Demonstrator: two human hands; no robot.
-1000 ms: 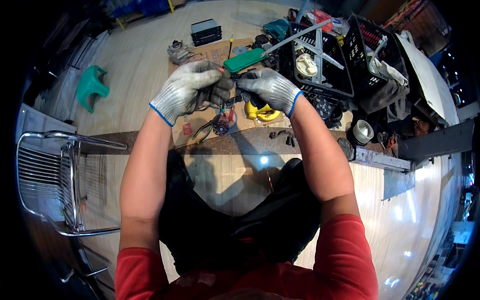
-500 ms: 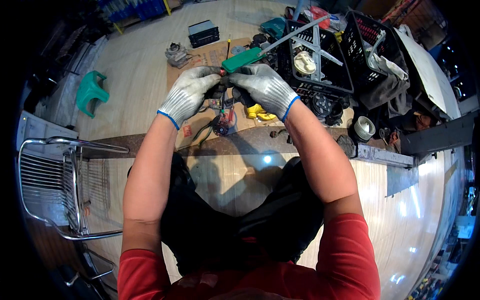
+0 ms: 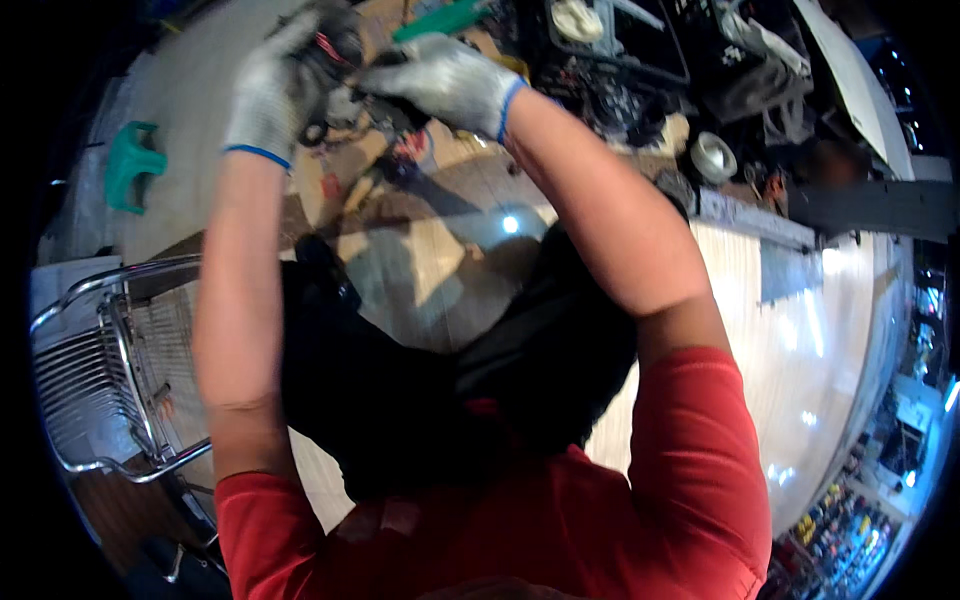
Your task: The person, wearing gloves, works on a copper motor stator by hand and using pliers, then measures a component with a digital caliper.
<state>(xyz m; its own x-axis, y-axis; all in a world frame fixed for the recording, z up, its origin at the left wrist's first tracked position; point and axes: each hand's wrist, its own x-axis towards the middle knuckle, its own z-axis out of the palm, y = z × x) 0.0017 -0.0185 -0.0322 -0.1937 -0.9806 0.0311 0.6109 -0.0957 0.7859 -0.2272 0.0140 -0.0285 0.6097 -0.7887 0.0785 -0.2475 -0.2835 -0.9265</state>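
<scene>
My left hand (image 3: 268,100), in a white knit glove with a blue cuff and dark palm, is blurred by motion at the upper left. Its fingers curl round a dark round mechanical part with a red piece (image 3: 331,48). My right hand (image 3: 445,82), gloved alike, is beside it with the fingers drawn together, pointing left. What those fingers hold, if anything, is hidden. Below the hands, small blurred parts with red pieces (image 3: 412,146) lie on a cardboard sheet (image 3: 330,188). A green handle (image 3: 442,20) lies beyond my right hand.
At the upper right stand black plastic crates (image 3: 645,65) with metal pieces and rags. A white fan wheel (image 3: 713,157) sits near the grey metal beam (image 3: 870,208). On the left are a green stool (image 3: 133,167) and a chrome-framed chair (image 3: 125,345).
The view has shifted, so the scene sits higher. My left hand has moved left, away from the middle, with the dark part. The right hand has followed left, away from the green handle.
</scene>
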